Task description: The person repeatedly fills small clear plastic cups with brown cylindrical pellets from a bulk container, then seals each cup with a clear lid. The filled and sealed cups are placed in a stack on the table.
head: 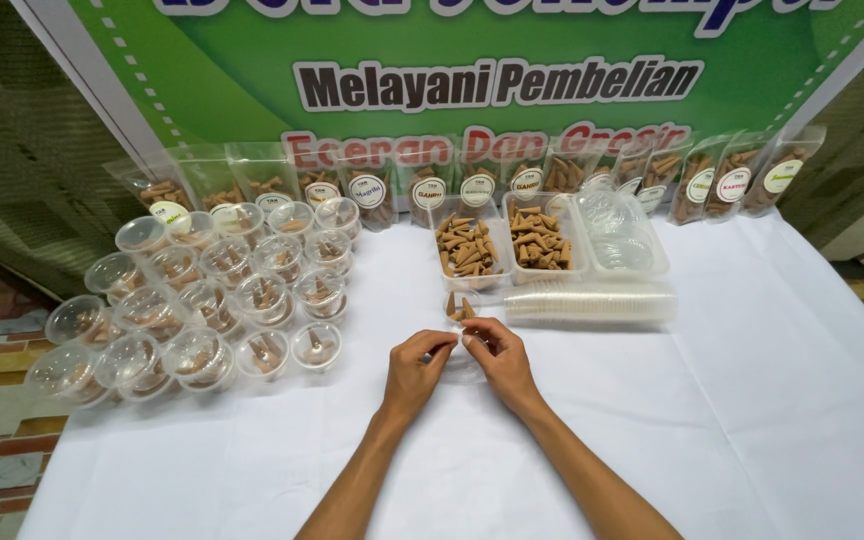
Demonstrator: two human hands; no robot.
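I see an evenly lit scene, bright but soft, with light that seems to fall from overhead. The white tabletop (752,400) reads clean and nearly washes out toward 4 o'clock. Shadows are faint: only a thin grey one under my left hand (414,368) and right hand (500,358). Small glints sit on the lidded clear cups (202,300) at 9 o'clock and on the stack of clear cups (592,303). The wide lens bends the green banner (252,60) and the frame's edges at 10 and 2 o'clock. Focus holds sharp at centre; corners darken and soften slightly.
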